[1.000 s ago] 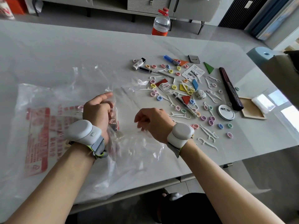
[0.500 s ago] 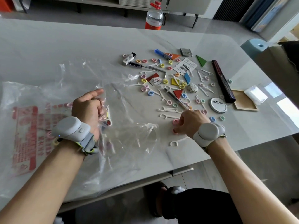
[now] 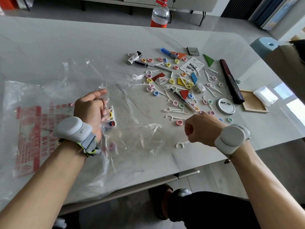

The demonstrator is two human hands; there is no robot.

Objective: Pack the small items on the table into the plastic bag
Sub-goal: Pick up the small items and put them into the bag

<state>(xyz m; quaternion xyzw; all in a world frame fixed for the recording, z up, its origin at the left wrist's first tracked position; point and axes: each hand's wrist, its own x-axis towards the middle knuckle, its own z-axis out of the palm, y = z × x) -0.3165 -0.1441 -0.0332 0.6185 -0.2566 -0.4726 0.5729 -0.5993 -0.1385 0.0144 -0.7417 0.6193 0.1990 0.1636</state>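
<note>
table: left hand tight around plastic bag, right hand fisted, contents unclear

A pale grey, glossy counter fills the view, with bright window reflections near its right edge. Beyond the far edge are grey floor and a grey cabinet on dark legs. A light-blue stool stands off the far right corner.

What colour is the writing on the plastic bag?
Red. The writing on the bag shows best in the head view.
</note>
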